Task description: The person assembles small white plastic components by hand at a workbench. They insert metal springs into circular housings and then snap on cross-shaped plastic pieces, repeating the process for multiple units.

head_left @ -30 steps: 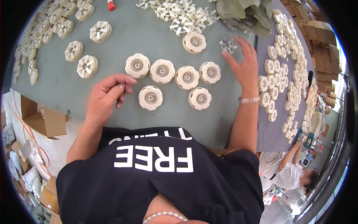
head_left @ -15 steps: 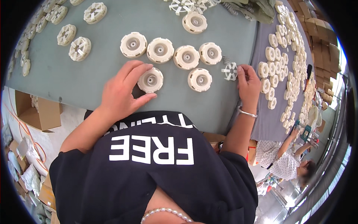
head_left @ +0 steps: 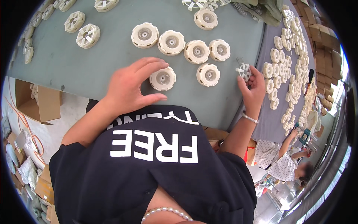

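Note:
My left hand (head_left: 132, 82) curves around a cream round housing (head_left: 162, 78) that lies flat on the table. Its fingers are spread, with the index fingertip by the housing's far rim and the thumb a little off the near rim. At the right, my right hand (head_left: 253, 87) pinches a small white spoked disc (head_left: 244, 71) between thumb and fingers. Just beyond that disc is a thin coil spring (head_left: 240, 60). Another housing (head_left: 208, 75) sits between my hands, with several more like it farther back, each with a round recessed centre.
Housings topped with spoked discs (head_left: 88, 36) stand at the left on the grey-green table (head_left: 112, 52). White spoked discs (head_left: 209, 3) and springs lie at the far edge beside green cloth (head_left: 266, 11). Many cream parts cover the right-hand table (head_left: 257, 123). A person (head_left: 279, 160) works beyond it.
My right fingers have closed round the spoked disc and tilted it up. The left thumb stands farther from the housing. The whole view has shifted slightly.

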`<action>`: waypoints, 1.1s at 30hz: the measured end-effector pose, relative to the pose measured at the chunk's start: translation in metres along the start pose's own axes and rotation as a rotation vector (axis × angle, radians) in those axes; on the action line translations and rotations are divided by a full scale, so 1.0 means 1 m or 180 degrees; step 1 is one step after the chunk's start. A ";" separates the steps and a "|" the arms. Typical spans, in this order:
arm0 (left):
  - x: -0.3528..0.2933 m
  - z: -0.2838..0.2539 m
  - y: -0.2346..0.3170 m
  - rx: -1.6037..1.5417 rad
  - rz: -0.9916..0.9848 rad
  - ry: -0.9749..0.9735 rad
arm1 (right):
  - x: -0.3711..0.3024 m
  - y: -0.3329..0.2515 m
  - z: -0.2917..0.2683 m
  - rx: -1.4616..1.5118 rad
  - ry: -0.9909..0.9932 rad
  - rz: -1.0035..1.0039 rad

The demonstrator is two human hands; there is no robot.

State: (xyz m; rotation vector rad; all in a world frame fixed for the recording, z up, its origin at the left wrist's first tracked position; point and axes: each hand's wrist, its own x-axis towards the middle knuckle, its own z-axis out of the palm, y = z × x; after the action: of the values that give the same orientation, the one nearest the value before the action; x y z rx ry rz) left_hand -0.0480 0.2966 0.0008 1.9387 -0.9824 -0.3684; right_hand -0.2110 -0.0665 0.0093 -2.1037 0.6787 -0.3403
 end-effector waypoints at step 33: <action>-0.005 0.001 -0.004 -0.0176 0.0033 -0.0230 | -0.066 -0.111 0.140 -0.1225 -0.1012 -0.1788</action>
State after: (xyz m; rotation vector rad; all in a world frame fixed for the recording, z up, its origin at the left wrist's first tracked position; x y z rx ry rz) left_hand -0.0500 0.3013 -0.0041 1.8811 -1.0179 -0.4580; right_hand -0.1608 0.1166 0.0189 -2.6243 -0.0555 -0.1756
